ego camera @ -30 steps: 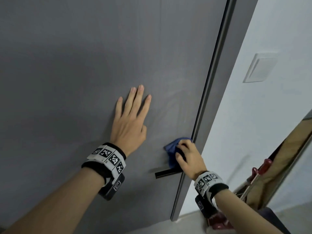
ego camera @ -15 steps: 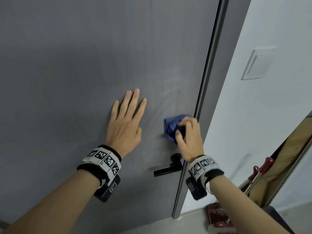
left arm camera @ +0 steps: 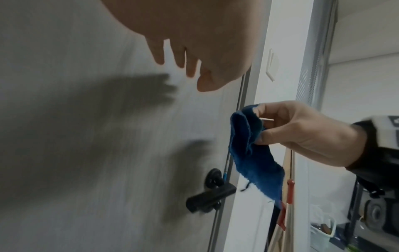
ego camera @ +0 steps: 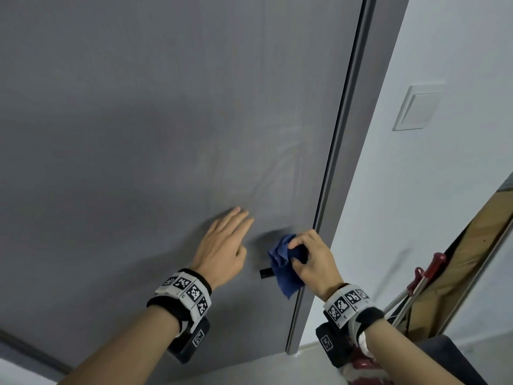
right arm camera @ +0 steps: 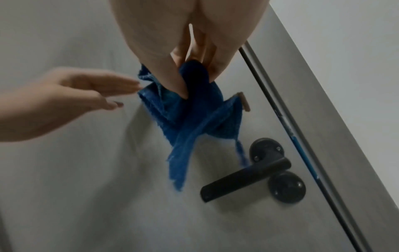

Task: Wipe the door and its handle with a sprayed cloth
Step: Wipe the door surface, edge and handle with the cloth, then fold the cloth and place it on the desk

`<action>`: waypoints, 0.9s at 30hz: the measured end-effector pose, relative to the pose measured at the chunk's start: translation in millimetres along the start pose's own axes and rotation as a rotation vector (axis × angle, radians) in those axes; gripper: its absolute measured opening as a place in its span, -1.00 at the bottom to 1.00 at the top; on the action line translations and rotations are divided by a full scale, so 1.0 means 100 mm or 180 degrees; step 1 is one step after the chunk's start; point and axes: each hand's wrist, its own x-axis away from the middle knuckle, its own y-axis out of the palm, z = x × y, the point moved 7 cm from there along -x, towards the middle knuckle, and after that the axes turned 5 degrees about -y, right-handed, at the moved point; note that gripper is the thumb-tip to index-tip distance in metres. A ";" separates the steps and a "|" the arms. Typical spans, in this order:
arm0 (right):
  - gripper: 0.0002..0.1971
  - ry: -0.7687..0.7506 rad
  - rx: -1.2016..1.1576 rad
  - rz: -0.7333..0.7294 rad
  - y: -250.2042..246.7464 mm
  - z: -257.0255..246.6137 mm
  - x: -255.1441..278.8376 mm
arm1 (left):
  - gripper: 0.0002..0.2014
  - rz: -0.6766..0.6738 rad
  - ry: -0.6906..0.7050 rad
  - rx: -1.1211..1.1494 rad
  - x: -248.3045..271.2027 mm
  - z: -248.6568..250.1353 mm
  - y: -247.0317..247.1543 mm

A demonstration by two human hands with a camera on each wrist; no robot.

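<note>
The grey door (ego camera: 166,134) fills the head view, and faint wipe streaks show above its black lever handle (ego camera: 266,272) (right arm camera: 244,179) (left arm camera: 210,196). My right hand (ego camera: 297,253) (left arm camera: 261,122) pinches a crumpled blue cloth (ego camera: 283,270) (right arm camera: 190,119) (left arm camera: 248,153). The cloth hangs a little off the door, just above and in front of the handle. My left hand (ego camera: 241,232) (right arm camera: 121,92) (left arm camera: 190,73) is flat with straight fingers, blurred, just left of the cloth. It is lifted slightly off the door surface and holds nothing.
The dark door edge and frame (ego camera: 347,134) run along the right of the door. A white wall with a light switch (ego camera: 419,107) lies beyond. Red-handled metal poles (ego camera: 427,268) lean by a wooden panel (ego camera: 472,259) at the lower right.
My right hand pulled the cloth off the door above the handle and lowered it in front of the lever. My left hand left the door and moved right toward the cloth.
</note>
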 end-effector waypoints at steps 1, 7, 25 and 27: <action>-0.58 0.0029 -0.0075 -0.0074 0.03 -0.04 0.08 | -0.43 -0.0098 -0.0058 0.0063 0.09 -0.01 0.05; -0.57 0.0552 -0.0386 -0.0329 0.25 -0.07 0.59 | -0.51 -0.0691 -0.0394 0.0488 0.58 -0.01 0.30; -0.71 0.1306 -0.1006 -0.0496 0.18 -0.24 2.06 | -0.90 -0.1211 -0.0110 0.1713 1.76 0.74 0.69; -0.74 0.1315 -0.1104 -0.0452 0.05 -0.29 2.26 | -0.89 -0.1192 -0.0217 0.1792 1.91 0.88 0.68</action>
